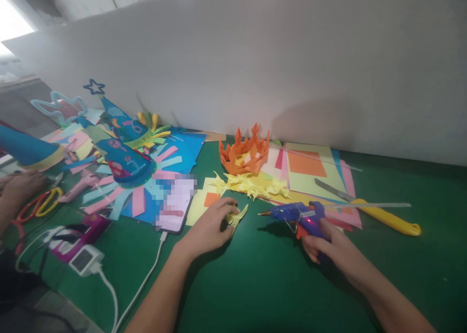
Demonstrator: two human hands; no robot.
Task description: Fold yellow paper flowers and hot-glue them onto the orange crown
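- The left hand point(211, 226) pinched one folded yellow paper piece point(238, 221), partly hidden by the fingers;
- the right hand point(333, 248) gripped one blue hot-glue gun point(297, 214), its handle mostly covered;
- one orange paper crown point(243, 166) stood near the desk's point(248, 289) back edge; overlapping yellow paper stars point(251, 187) before it defied counting;
- three cone hats point(126, 160) stood leftward, one cut off.

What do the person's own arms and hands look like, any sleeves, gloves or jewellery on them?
The left hand and right hand are ungloved. The left forearm and right forearm show no sleeves as far as the picture reaches. No watch or bracelet is visible on either wrist; some fingers are hidden, so rings can't be ruled out.
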